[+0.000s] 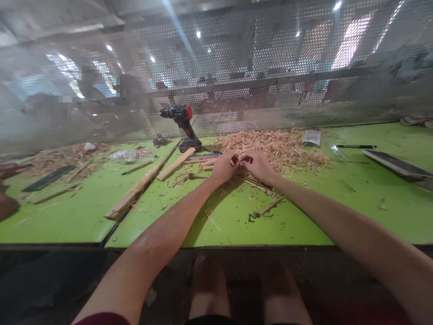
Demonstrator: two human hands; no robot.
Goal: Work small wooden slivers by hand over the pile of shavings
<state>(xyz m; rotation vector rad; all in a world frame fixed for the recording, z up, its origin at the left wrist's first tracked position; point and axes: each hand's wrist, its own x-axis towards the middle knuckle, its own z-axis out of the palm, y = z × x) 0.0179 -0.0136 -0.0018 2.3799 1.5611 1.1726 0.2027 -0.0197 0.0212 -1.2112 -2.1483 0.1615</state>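
Note:
My left hand (226,166) and my right hand (257,164) come together over the green table, at the front edge of a heap of wood shavings (274,142). Both hands are closed, thumbs and fingertips pinched almost against each other. Whatever is between the fingertips is too small to make out. Under and just in front of the right hand lie thin wooden strips (267,189). A short stick (272,204) with a dark curled bit beside it rests nearer to me. Several small wooden pieces (208,166) lie left of my left hand.
A cordless drill (184,126) stands upright behind the hands. Wooden planks (135,194) lie along the table seam on the left. A plastic bottle (128,155) is farther left, with another person's hand (6,203) at the edge. A phone-like dark slab (397,163) lies right, before a perforated screen (237,67).

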